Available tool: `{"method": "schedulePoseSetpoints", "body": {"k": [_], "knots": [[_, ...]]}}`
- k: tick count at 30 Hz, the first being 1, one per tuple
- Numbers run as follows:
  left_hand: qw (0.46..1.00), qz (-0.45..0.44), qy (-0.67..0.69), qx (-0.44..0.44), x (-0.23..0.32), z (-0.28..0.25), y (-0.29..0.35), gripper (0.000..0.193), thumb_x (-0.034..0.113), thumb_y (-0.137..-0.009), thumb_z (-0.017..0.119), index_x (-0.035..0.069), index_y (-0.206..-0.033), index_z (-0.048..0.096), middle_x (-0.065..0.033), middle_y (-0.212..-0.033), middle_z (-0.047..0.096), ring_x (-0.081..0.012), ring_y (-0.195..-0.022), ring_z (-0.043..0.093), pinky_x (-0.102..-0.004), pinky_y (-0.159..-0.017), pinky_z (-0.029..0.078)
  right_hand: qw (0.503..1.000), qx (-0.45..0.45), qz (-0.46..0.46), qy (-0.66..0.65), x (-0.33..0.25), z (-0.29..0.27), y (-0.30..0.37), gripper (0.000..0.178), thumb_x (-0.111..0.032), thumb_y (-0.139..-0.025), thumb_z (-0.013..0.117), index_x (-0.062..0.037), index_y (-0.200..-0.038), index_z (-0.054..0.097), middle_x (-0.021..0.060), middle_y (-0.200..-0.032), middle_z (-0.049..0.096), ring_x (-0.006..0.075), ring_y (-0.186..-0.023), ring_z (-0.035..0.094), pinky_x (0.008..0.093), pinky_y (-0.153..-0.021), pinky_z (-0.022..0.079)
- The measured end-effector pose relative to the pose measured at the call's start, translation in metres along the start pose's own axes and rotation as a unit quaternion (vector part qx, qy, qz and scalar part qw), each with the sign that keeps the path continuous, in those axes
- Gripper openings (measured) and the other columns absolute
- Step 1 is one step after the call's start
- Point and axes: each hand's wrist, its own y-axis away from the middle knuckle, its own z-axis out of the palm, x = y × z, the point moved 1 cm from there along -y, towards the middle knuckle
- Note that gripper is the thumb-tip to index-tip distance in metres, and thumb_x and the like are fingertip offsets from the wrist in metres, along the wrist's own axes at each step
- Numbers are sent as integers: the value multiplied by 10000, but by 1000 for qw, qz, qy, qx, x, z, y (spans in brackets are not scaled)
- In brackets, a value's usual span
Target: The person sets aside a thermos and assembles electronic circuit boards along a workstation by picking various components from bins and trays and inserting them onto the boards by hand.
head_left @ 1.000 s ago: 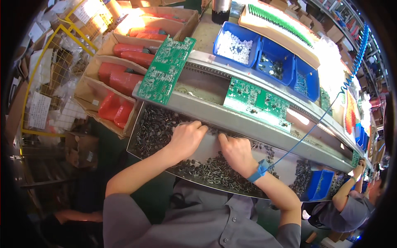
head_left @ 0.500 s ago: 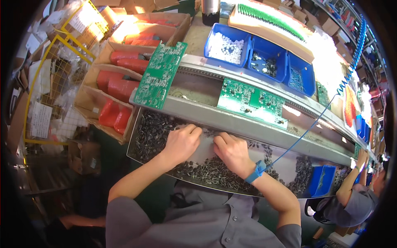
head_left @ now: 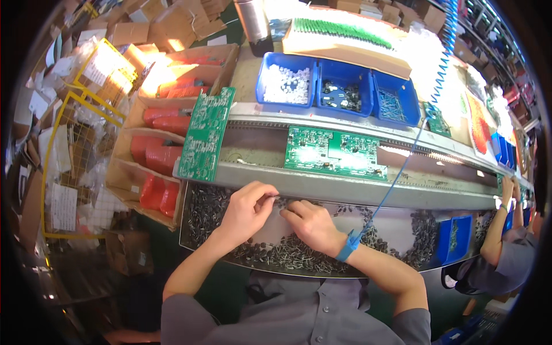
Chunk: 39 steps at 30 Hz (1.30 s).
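Observation:
Over a long metal tray (head_left: 397,221) strewn with small black electronic components on wire leads (head_left: 282,255), both my hands work close together. My left hand (head_left: 248,208) is closed, thumb and forefinger pinched; a tiny bit shows at the fingertips, too small to name. Just right of it, my right hand (head_left: 310,225) has its fingers curled in a pinch, and what they hold is hidden. A blue strap (head_left: 349,246) with a blue cord circles my right wrist. Beyond the tray, a green circuit board (head_left: 335,152) sits in the conveyor rail, and another green board (head_left: 207,135) lies across the rail at left.
Three joined blue bins (head_left: 339,86) with small parts stand behind the rail. At left is a divided cardboard box (head_left: 129,152) of red-wrapped bundles. A small blue bin (head_left: 454,238) sits at the tray's right. A metal flask (head_left: 254,26) stands behind. A co-worker's arm (head_left: 495,233) reaches in at right.
The whole view has shifted, with the boards and bins now lower and further left. My left hand has turned so its pinched thumb and forefinger show. My right hand stays curled beside it.

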Motion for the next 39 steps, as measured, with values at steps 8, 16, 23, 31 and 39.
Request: {"method": "schedulePoseSetpoints", "body": {"k": [8, 16, 23, 31, 39], "knots": [[997, 16, 22, -75, 9, 23, -67, 126, 0, -816, 633, -13, -933, 676, -105, -898, 663, -170, -759, 632, -268, -661, 501, 997, 21, -27, -63, -2, -3, 3, 281, -23, -650, 620, -22, -931, 616, 87, -848, 583, 252, -771, 589, 353, -669, 511], [995, 84, -39, -45, -3, 41, -82, 89, -5, -805, 635, -20, -887, 667, -108, -831, 633, -189, -689, 610, -277, -582, 471, 995, 36, -24, -86, -2, -5, 4, 269, -40, -655, 632, -23, -923, 606, 88, -835, 570, 259, -768, 575, 363, -694, 491], [995, 89, -31, -36, -7, 45, -83, 75, -22, -808, 621, -27, -874, 655, -109, -816, 612, -201, -671, 598, -286, -590, 462, 995, 38, -26, -84, 1, -5, 4, 256, -64, -654, 642, -33, -905, 597, 79, -821, 557, 248, -752, 564, 347, -686, 477], [995, 92, -36, -31, -8, 46, -84, 73, -29, -804, 615, -28, -869, 649, -116, -813, 609, -220, -669, 595, -302, -597, 457, 996, 32, -22, -80, 3, -5, 4, 270, -74, -659, 649, -39, -923, 602, 72, -840, 564, 246, -767, 564, 349, -690, 475], [994, 102, -33, -23, -8, 46, -83, 78, -32, -804, 611, -31, -874, 644, -121, -825, 609, -231, -699, 609, -299, -618, 472, 996, 21, -20, -83, 5, -5, 5, 268, -72, -667, 645, -38, -930, 605, 76, -860, 572, 249, -774, 569, 354, -695, 475]]}}
